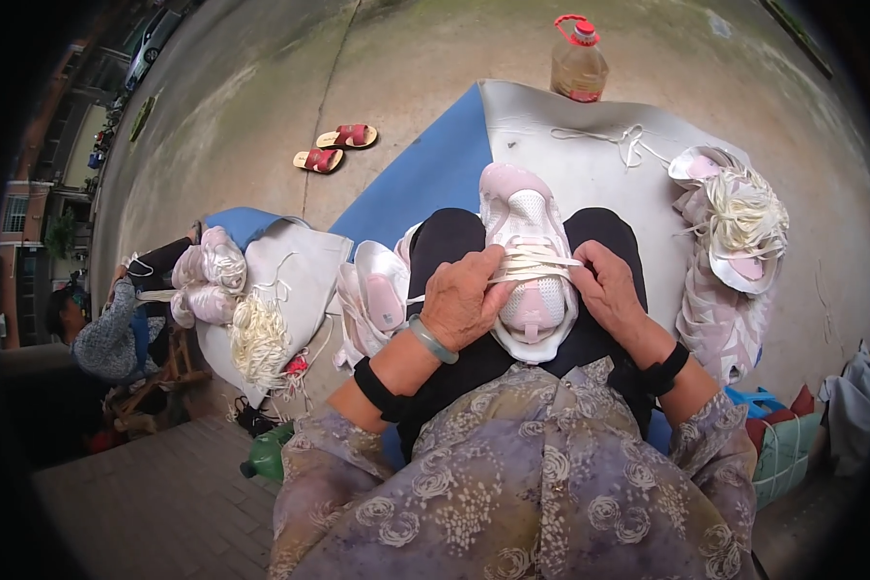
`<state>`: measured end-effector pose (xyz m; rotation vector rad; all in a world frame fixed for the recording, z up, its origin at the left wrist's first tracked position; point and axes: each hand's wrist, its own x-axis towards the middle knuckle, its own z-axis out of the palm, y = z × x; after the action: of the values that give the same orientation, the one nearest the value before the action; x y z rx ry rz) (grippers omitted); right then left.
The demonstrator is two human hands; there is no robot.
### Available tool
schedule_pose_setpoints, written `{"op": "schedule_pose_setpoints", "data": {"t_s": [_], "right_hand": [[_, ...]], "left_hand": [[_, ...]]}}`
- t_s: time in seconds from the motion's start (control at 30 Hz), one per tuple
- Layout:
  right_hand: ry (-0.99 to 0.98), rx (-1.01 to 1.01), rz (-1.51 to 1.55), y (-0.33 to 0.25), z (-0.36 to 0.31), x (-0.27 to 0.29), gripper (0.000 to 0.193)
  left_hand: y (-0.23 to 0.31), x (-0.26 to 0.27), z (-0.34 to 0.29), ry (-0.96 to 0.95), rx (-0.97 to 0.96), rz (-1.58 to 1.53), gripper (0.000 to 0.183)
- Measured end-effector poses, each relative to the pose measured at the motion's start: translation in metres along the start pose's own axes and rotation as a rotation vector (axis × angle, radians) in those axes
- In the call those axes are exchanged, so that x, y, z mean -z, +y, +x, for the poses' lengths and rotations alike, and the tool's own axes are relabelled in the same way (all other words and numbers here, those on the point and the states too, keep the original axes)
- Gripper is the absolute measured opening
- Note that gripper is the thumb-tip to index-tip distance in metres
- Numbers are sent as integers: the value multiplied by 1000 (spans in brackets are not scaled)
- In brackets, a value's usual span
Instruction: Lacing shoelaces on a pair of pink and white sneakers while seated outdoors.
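A pink and white sneaker (514,184) rests between my knees, its toe pointing away from me. Cream shoelaces (536,259) cross its tongue in several rows. My left hand (462,298) is closed at the left edge of the lacing, thumb and forefinger pinching a lace, with a loose end trailing to the left. On the other side my right hand (604,282) pinches a lace between thumb and fingers. The fingertips partly cover the eyelets.
More pink and white shoe uppers (382,300) lie by my left knee. At right, a stack of uppers (715,324) carries a bundle of laces (749,227). Beyond are an oil bottle (580,68) and red sandals (348,136). Another person (116,333) sits at far left.
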<state>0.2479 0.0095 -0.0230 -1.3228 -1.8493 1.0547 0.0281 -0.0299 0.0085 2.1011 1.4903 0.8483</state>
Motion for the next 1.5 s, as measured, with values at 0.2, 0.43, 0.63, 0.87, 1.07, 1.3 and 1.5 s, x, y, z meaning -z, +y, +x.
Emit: {"op": "schedule_pose_setpoints", "data": {"t_s": [0.2,0.43,0.63,0.87,1.07,1.3,1.5], "right_hand": [[-17,37,54,-10,3,-4,20],[-99,-16,53,-5,3,-3,25],[-75,-61,106,-19,-14,10,23],[-60,178,-204,-13,-23,38,7],[13,241,-359,-5,-25,52,12],[-114,195,-364,10,-43,68,9],[16,114,-511,98,-101,145,6]], "left_hand": [[-5,11,-2,-138,132,59,8],[-24,53,-27,-83,30,51,4],[-27,62,-42,-1,-50,275,8],[-28,55,-38,55,-170,317,8],[-27,59,-42,-31,-224,488,9],[-43,74,-52,-72,-188,601,12],[-94,116,-97,-72,12,654,11]]}}
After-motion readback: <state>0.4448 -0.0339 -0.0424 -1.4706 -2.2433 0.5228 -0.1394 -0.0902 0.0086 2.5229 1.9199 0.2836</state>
